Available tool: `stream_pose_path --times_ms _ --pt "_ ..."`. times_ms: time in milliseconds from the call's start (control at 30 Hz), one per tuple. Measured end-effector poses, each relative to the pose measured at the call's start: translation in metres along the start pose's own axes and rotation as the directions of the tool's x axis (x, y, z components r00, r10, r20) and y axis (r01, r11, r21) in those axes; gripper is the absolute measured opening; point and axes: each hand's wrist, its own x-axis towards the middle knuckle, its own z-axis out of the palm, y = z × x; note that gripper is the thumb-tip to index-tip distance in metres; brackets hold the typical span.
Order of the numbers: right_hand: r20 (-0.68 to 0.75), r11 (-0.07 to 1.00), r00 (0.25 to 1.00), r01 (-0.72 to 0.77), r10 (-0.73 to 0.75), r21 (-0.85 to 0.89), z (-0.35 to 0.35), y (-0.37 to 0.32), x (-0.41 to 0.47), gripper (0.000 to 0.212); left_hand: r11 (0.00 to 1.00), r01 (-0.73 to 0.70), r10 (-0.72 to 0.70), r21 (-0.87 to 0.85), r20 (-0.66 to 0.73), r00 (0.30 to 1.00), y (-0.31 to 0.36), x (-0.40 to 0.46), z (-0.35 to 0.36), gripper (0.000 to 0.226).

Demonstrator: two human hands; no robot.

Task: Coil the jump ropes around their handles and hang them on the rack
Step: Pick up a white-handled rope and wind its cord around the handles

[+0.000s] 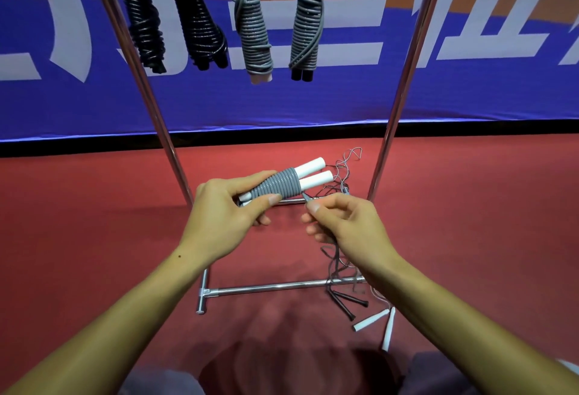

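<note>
My left hand (230, 206) grips a pair of white handles (313, 175) held side by side, with grey rope coil (277, 184) wound tightly round their middle. My right hand (343, 222) pinches the loose grey rope just below the coil, and the rest of the rope hangs down from that hand towards the floor. Several coiled ropes hang from the top of the metal rack (404, 81): two black bundles (194, 18) at left, a grey one on white handles (253, 31), and a grey one on black handles (305, 27).
Loose ropes lie tangled on the red floor (94, 222) by the rack's right foot, with black handles (347, 300) and white handles (376, 322). The rack's base bar (275, 287) crosses below my hands. A blue banner wall (313, 100) stands behind.
</note>
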Motion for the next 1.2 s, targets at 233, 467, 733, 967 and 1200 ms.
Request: stream_pose_path --times_ms 233,467,733,967,1200 --pt "0.082 0.971 0.974 -0.22 0.212 0.098 -0.006 0.005 0.007 0.03 0.983 -0.06 0.062 0.175 -0.008 0.998 0.001 -0.003 -0.001 0.04" --pt "0.024 0.83 0.993 0.109 -0.114 -0.546 -0.009 -0.002 0.002 0.016 0.974 -0.063 0.06 0.22 0.024 0.998 0.0 -0.002 -0.001 0.04" --pt "0.109 0.437 0.922 0.278 -0.372 -0.855 -0.012 0.002 -0.002 0.015 0.972 0.0 -0.013 0.234 0.056 0.998 0.002 -0.002 -0.005 0.038" --pt "0.109 0.976 0.976 -0.17 0.186 -0.138 -0.013 -0.004 0.005 0.031 0.956 -0.061 0.03 0.285 0.112 0.993 0.0 -0.002 -0.004 0.039" --pt "0.093 0.802 0.995 0.074 -0.023 -0.593 -0.013 -0.014 -0.002 0.014 0.943 -0.057 0.001 0.329 0.167 0.986 -0.004 -0.001 -0.003 0.038"
